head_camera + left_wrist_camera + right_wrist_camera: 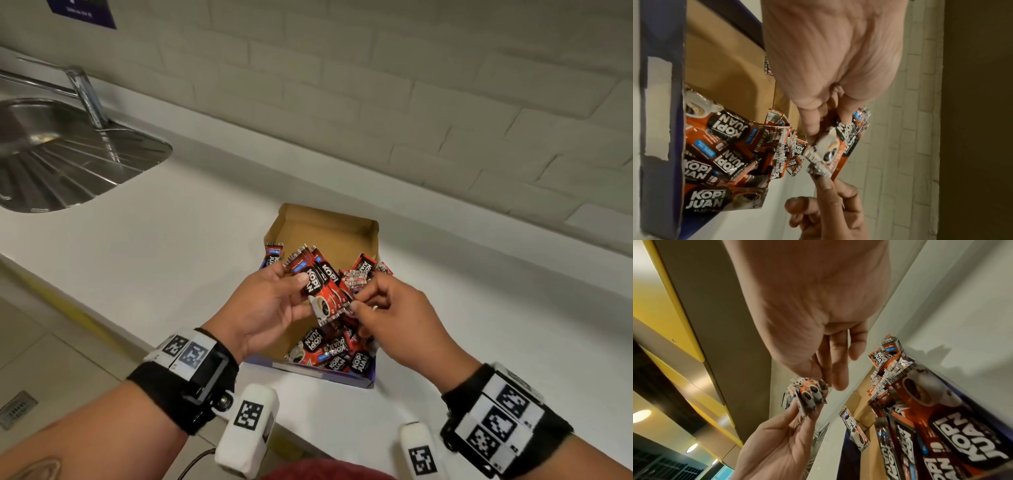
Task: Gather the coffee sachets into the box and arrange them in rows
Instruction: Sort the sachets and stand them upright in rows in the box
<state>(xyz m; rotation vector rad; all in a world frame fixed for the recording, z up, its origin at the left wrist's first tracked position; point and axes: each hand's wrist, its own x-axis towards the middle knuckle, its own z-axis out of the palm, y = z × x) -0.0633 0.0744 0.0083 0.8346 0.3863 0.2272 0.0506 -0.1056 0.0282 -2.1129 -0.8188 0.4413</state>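
Sachets [320, 291] fanned in left hand [263, 308], right hand [394, 315] pinching their edge, may slip into the jumbled box [329, 226].

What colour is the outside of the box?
Dark blue outside, plain brown cardboard inside; the left wrist view shows it best.

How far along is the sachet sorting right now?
Gathered: the sachets seen lie in the box, but the loose pile is jumbled. In hand: the left hand grips a small stack; the right hand pinches its lower edge. Left: no rows yet.
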